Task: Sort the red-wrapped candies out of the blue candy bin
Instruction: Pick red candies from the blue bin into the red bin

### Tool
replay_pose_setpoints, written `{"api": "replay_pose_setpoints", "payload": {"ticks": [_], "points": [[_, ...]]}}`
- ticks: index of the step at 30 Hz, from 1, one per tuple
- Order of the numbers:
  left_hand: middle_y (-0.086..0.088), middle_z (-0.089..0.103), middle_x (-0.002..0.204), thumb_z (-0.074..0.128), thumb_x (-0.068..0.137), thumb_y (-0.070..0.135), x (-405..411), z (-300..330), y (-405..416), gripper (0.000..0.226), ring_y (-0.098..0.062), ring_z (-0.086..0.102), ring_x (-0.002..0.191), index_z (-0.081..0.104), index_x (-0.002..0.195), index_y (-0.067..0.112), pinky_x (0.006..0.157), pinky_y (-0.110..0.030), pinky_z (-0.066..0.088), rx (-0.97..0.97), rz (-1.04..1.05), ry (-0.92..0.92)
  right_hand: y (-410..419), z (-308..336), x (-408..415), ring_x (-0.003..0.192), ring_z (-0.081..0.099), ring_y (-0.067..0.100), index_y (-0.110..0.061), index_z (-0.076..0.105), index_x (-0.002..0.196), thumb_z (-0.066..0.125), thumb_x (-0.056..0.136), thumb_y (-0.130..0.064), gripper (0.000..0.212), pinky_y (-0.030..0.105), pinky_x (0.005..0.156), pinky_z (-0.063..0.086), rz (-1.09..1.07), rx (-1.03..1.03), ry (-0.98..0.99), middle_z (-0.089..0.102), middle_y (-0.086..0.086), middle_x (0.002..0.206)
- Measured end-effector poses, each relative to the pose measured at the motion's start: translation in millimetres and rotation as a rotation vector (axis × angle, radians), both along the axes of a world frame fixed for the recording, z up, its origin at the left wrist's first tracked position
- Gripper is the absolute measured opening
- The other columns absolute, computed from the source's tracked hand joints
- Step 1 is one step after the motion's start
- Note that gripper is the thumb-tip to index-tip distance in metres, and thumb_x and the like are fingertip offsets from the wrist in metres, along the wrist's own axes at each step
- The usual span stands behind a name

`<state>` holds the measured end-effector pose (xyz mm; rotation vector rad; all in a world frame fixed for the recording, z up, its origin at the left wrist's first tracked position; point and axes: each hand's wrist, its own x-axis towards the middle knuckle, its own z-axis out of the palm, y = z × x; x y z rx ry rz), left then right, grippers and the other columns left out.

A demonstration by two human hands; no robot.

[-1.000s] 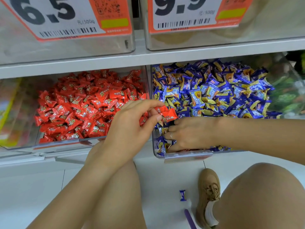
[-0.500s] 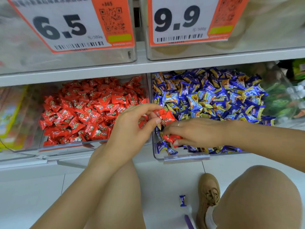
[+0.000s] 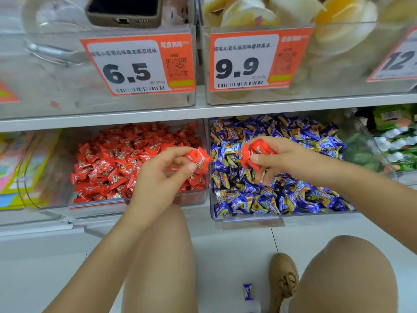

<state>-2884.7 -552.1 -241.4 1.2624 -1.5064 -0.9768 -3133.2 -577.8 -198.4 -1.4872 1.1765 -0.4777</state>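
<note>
The clear bin of blue-wrapped candies point(image 3: 225, 219) stands at the lower right of the shelf, and the clear bin of red-wrapped candies point(image 3: 191, 199) stands to its left. My left hand point(image 3: 162, 175) pinches red candies point(image 3: 198, 158) over the red bin's right edge. My right hand point(image 3: 277, 159) is raised above the blue pile and grips a bunch of red candies point(image 3: 255, 152). The two hands are a short gap apart.
Price tags 6.5 point(image 3: 135, 66) and 9.9 point(image 3: 248, 62) hang on the upper bins. A phone point(image 3: 123, 11) lies on top at the left. One blue candy point(image 3: 247, 291) lies on the floor beside my tan shoe point(image 3: 283, 279). Green packs point(image 3: 392, 141) fill the right bin.
My right hand has risen out of the blue candies holding red ones. My left hand has shifted slightly left toward the red bin. The camera has tilted upward.
</note>
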Motion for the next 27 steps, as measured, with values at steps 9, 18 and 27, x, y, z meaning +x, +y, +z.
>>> {"api": "replay_pose_setpoints", "payload": {"ticks": [9, 18, 27], "points": [[-0.002, 0.063, 0.073, 0.066, 0.088, 0.015, 63, -6, 4, 0.014, -0.004, 0.060, 0.066, 0.064, 0.100, 0.023, 0.066, -0.023, 0.050, 0.168, 0.103, -0.111, -17, -4, 105, 0.040, 0.046, 0.007, -0.019, 0.049, 0.108, 0.057, 0.093, -0.013, 0.018, 0.018, 0.040, 0.038, -0.020, -0.034, 0.077, 0.052, 0.005, 0.059], [0.002, 0.072, 0.080, 0.065, 0.086, 0.022, 95, -9, -21, 0.041, -0.018, 0.068, 0.083, 0.056, 0.124, 0.033, 0.086, -0.043, 0.053, 0.151, 0.226, -0.251, -27, -1, 129, 0.069, 0.066, 0.012, -0.020, 0.045, 0.140, 0.059, 0.092, -0.008, 0.052, 0.025, 0.068, 0.058, 0.067, -0.129, 0.177, 0.054, 0.010, 0.132], [0.011, 0.071, 0.080, 0.059, 0.084, 0.027, 1, 19, -7, 0.019, -0.010, 0.067, 0.079, 0.067, 0.097, 0.040, 0.076, -0.021, 0.051, -0.058, -0.154, -0.324, 39, -2, -58, 0.090, 0.069, 0.014, -0.037, 0.069, 0.097, 0.061, 0.091, -0.021, 0.019, 0.041, 0.089, 0.052, -0.269, -0.383, 0.391, 0.072, -0.005, 0.097]]}}
